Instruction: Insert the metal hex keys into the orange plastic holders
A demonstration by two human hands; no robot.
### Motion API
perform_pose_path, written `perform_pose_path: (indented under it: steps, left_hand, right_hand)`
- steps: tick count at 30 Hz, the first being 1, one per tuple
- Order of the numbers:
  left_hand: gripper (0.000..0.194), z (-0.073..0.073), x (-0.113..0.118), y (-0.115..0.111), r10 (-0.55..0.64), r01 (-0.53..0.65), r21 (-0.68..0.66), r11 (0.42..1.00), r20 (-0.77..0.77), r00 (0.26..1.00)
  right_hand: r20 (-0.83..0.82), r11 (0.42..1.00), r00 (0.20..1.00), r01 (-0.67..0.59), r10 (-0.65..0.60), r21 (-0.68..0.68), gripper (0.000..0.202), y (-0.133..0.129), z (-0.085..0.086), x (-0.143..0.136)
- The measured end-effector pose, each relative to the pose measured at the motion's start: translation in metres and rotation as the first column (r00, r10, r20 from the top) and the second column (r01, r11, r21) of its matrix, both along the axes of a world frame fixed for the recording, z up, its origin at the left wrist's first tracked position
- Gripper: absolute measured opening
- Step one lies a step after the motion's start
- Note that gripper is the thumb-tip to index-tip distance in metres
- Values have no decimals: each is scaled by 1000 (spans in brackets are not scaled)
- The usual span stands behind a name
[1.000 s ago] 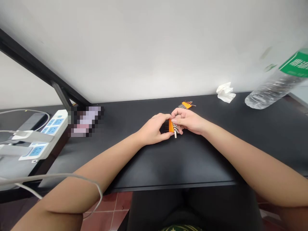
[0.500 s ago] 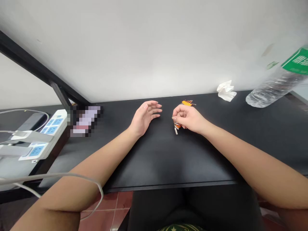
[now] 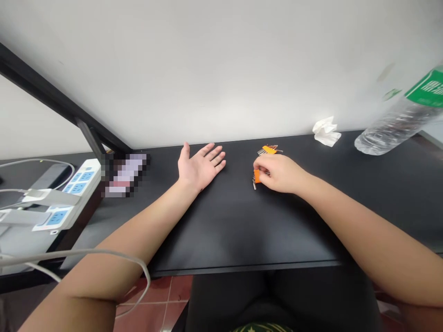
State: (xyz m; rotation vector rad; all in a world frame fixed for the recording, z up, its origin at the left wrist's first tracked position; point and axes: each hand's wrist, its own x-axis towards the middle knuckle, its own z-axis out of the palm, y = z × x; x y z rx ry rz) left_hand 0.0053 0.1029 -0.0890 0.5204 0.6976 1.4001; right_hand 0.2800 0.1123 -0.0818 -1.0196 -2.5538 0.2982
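My left hand [image 3: 200, 168] rests over the black tabletop with its palm turned up, fingers and thumb spread, holding nothing. To its right, my right hand [image 3: 278, 171] pinches an orange hex key set [image 3: 257, 176] between thumb and fingers. Thin metal keys stick out of that orange holder, and part of it is hidden by the fingers. Just behind the right hand lies a second hex key set [image 3: 269, 150] in a yellow-orange holder, its metal keys fanned out on the table.
A crumpled white tissue [image 3: 326, 131] sits by the wall. At the far right leans a clear plastic bottle [image 3: 387, 131] with a green label. On the left are a white power strip [image 3: 78, 193], a blurred-out object [image 3: 128, 173] and a loose cable [image 3: 114, 252] crossing near my left forearm.
My left hand has turned palm up, spread its fingers and shifted slightly left. My right hand has changed its hold, so more of the orange holder shows.
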Motion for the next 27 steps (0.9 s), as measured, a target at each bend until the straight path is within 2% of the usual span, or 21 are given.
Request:
perform_pose_path:
  steps: [3, 5, 10, 12, 13, 15, 17, 19, 23, 27]
  left_hand:
    - [68, 1, -1, 0, 14, -14, -20, 1000, 24, 1000]
    - [70, 1, -1, -1, 31, -30, -32, 999, 39, 999]
    - [76, 2, -4, -1, 63, -57, -51, 997, 124, 990]
    - [78, 3, -6, -2, 74, -65, -61, 996, 159, 985]
    - [79, 4, -8, -3, 80, -70, -65, 995, 171, 982]
    - [81, 8, -12, -6, 99, -89, -64, 994, 186, 977]
    - [79, 11, -15, -8, 123, -114, -56, 992, 204, 971]
    - [76, 14, -18, -10, 137, -130, -46, 990, 230, 963]
    - [69, 14, -22, -12, 119, -112, -41, 993, 263, 957]
    - [63, 11, -28, -12, 112, -106, -39, 994, 259, 959]
  right_hand:
    - [100, 994, 991, -80, 87, -75, 15, 2, -1, 8]
    - [99, 990, 990, -89, 100, -107, 18, 2, -6, 6]
    - [-85, 981, 979, -188, 184, -48, 28, -2, -15, -11]
    - [-147, 980, 969, -198, 199, 25, 30, 0, -14, -11]
    - [-160, 983, 972, -162, 173, 81, 29, 3, -13, -8]
    - [-148, 978, 988, -9, 41, 206, 29, 14, -14, 2]
    - [-102, 953, 986, 152, -129, 262, 36, 29, -19, 16]
    - [-36, 933, 973, 228, -227, 280, 45, 43, -26, 27]
    - [90, 958, 970, 205, -227, 202, 50, 55, -36, 35]
    - [124, 972, 975, 164, -187, 170, 40, 41, -29, 26]
